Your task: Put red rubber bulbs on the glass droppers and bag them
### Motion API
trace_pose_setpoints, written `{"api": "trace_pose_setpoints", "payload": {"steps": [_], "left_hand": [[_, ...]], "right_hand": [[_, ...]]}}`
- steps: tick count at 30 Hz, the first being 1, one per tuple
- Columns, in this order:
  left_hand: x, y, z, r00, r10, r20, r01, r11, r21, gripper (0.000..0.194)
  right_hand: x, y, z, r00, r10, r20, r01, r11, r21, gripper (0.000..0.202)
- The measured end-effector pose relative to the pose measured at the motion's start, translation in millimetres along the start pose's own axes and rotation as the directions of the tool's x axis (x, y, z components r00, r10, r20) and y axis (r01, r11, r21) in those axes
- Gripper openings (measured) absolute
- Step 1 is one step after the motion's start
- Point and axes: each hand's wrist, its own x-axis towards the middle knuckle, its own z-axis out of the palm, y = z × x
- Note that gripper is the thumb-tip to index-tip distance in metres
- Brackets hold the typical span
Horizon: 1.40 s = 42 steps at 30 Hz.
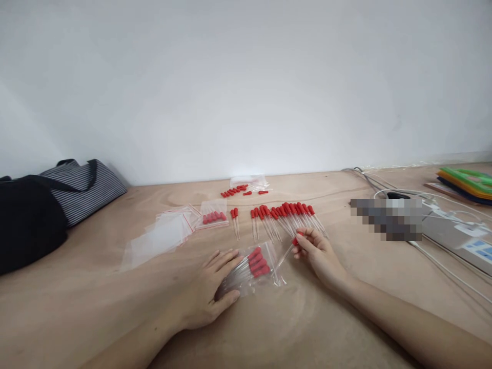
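Observation:
My left hand [209, 289] lies with its fingers spread on the left part of a clear zip bag [257, 287], which holds several droppers [259, 262] with red bulbs side by side. Pinched by its red bulb in my right hand [313, 248] is a single dropper [285, 255]; its clear tip points down and left at the bag's right end. Just beyond both hands, a row of red-bulbed droppers [295, 209] lies on the wooden table, with two more droppers [234, 212] at its left.
Left of centre are flat clear bags [161, 233] and a filled bag [213, 215]. Loose red bulbs [234, 190] lie near the wall. A black bag [31, 220] and striped bag [98, 189] stand far left; cables [442, 271], a laptop [449, 233] and coloured folders [467, 182] lie right.

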Motion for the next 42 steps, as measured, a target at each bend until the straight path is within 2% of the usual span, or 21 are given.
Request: {"api": "trace_pose_setpoints", "payload": {"steps": [3, 5, 8, 10, 15, 22, 31, 37, 42], "left_hand": [[1.0, 0.7, 0.0, 1.0, 0.018, -0.013, -0.018, 1.0, -0.002, 0.052], [1.3, 0.8, 0.4, 1.0, 0.026, -0.014, -0.026, 1.0, 0.004, 0.052], [1.3, 1.1, 0.4, 1.0, 0.018, -0.005, -0.018, 1.0, 0.022, 0.052], [1.3, 1.9, -0.2, 1.0, 0.004, 0.01, -0.005, 1.0, 0.031, 0.052], [2.3, 4.6, -2.1, 0.998, -0.024, 0.056, 0.021, 0.998, 0.055, 0.054], [2.9, 6.0, -2.9, 0.998, -0.016, 0.058, 0.013, 0.998, 0.059, 0.054], [1.6, 3.0, -0.7, 0.999, 0.024, 0.041, -0.028, 0.994, 0.104, 0.055], [2.3, 2.7, -0.3, 0.998, 0.065, 0.009, -0.066, 0.987, 0.147, 0.055], [0.9, -1.7, -6.1, 0.992, 0.11, 0.053, -0.118, 0.979, 0.169, 0.054]], "right_hand": [[-1.6, -0.2, -5.0, 0.992, 0.04, 0.122, -0.031, 0.997, -0.074, 0.038], [-0.3, -0.6, -9.6, 0.968, 0.062, 0.244, -0.018, 0.984, -0.177, 0.034], [2.0, -1.1, -14.9, 0.899, 0.114, 0.422, 0.049, 0.932, -0.358, 0.028], [2.1, -1.4, -16.3, 0.853, 0.151, 0.5, 0.098, 0.894, -0.437, 0.024], [0.3, -2.0, -13.0, 0.754, 0.151, 0.639, 0.222, 0.857, -0.465, 0.02], [5.5, 0.0, -0.4, 0.736, 0.019, 0.676, 0.381, 0.814, -0.439, 0.014], [12.1, 5.2, 11.6, 0.681, 0.002, 0.732, 0.386, 0.849, -0.361, 0.018], [10.7, 7.8, 16.1, 0.724, -0.002, 0.69, 0.459, 0.748, -0.48, 0.018], [13.2, 4.1, 6.7, 0.72, 0.004, 0.694, 0.387, 0.828, -0.405, 0.023]]}}
